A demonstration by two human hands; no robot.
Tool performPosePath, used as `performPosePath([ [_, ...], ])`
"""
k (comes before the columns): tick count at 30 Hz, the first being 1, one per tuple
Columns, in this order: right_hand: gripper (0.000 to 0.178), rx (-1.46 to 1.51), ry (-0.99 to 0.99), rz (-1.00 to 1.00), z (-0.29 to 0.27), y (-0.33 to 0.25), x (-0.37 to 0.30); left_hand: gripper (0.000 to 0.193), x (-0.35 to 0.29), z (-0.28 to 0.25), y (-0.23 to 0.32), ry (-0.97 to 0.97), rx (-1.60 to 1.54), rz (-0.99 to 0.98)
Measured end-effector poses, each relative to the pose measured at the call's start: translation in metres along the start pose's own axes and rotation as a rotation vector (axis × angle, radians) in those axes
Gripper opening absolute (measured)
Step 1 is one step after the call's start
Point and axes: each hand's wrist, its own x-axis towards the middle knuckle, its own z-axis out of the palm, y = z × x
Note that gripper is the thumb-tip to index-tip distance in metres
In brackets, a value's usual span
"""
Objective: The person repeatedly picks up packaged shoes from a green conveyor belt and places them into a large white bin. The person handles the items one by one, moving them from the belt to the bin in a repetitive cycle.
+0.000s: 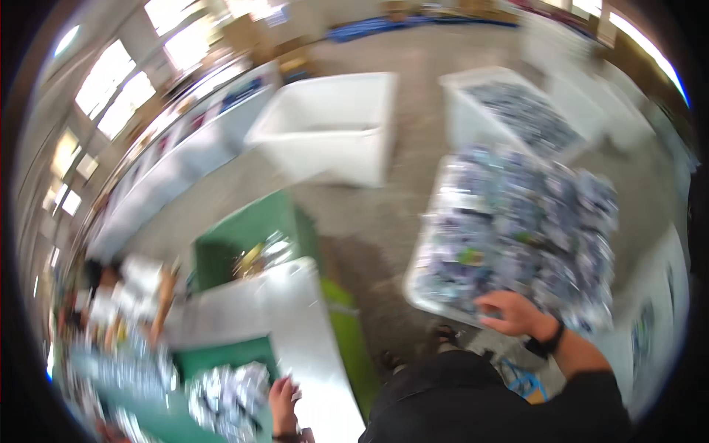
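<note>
My right hand is over the near edge of a white bin. Its fingers are bent with a gap between them and the thumb, and I see nothing held. Heaped in that bin are clear plastic packs with greyish-purple contents. My left hand is at the shiny metal table, just right of a pile of silvery-white packs on a green surface. A small pale patch shows by its fingertips; blur hides whether it is gripped.
Left of centre stands a green bin with a few packs inside. Farther off are a white tub and another white bin full of small packs. A co-worker in white is at the left. Concrete floor runs between the bins.
</note>
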Motion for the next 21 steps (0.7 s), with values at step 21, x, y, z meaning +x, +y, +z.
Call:
performPosePath([
  [21, 0.034, -0.005, -0.228, 0.099, 0.135, -0.090, 0.065, 0.092, 0.147, -0.237, -0.185, 0.672, -0.026, -0.048],
])
